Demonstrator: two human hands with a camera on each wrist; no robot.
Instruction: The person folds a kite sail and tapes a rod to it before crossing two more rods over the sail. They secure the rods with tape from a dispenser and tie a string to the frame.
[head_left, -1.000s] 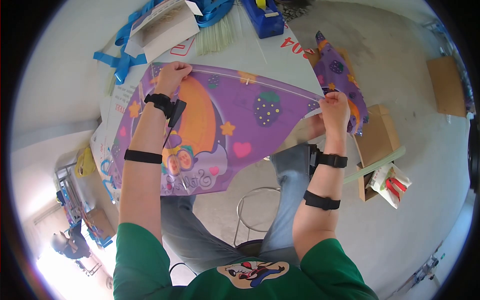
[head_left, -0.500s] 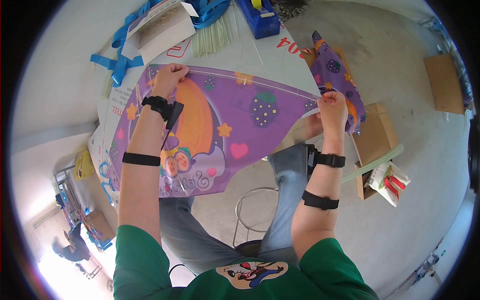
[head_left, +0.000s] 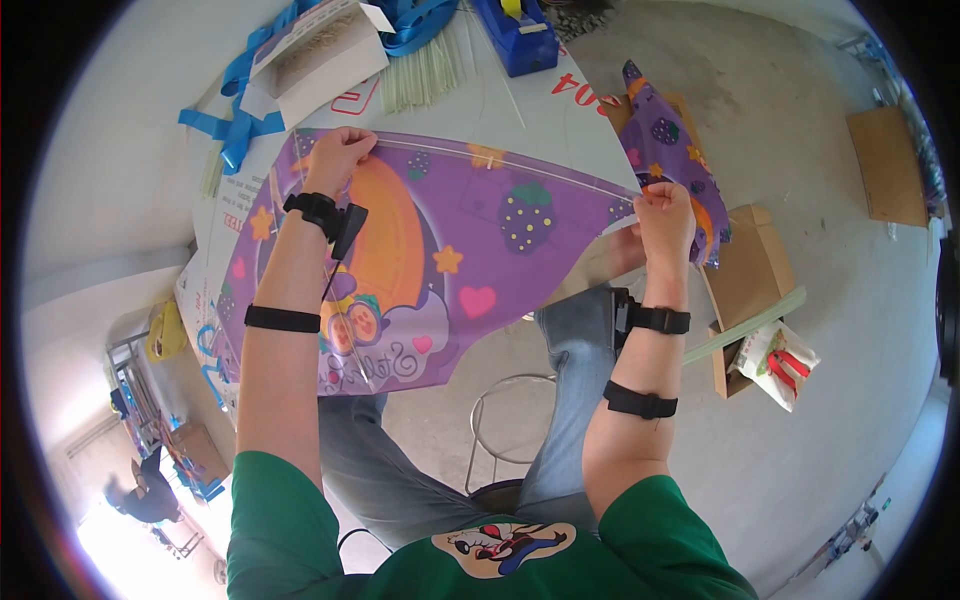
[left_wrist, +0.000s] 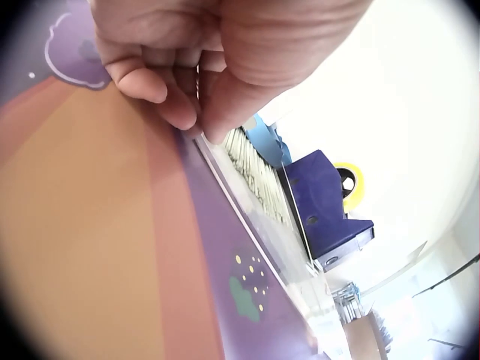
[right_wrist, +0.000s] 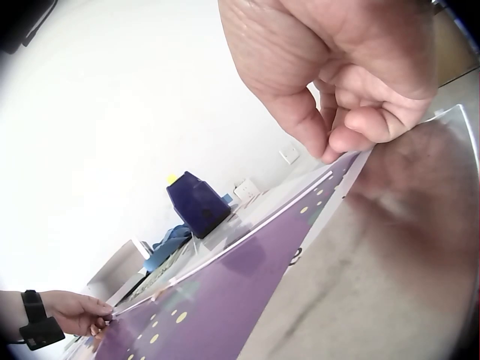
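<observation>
A purple printed sheet (head_left: 500, 262) with a strawberry, hearts, stars and an orange arch lies over the table edge, its lower part hanging above the lap. Along its upper edge runs a thin pale rod (head_left: 560, 176). My left hand (head_left: 335, 160) pinches that edge near the upper left; in the left wrist view the thumb and fingertips of this hand (left_wrist: 217, 60) meet on it. At the right corner my right hand (head_left: 667, 222) pinches the tip, and in the right wrist view the hand (right_wrist: 345, 82) has thumb against fingers there. The edge between both hands looks taut.
Behind the sheet on the table (head_left: 480, 130) are a white box (head_left: 325, 75), blue ribbon (head_left: 232, 125), thin pale sticks (head_left: 425, 78) and a blue tape dispenser (head_left: 518, 40). To the right are another purple sheet (head_left: 665, 130) and an open cardboard box (head_left: 750, 265).
Both hands and the sheet have shifted very slightly left in the head view, along with the background. The grips on the edge look the same.
</observation>
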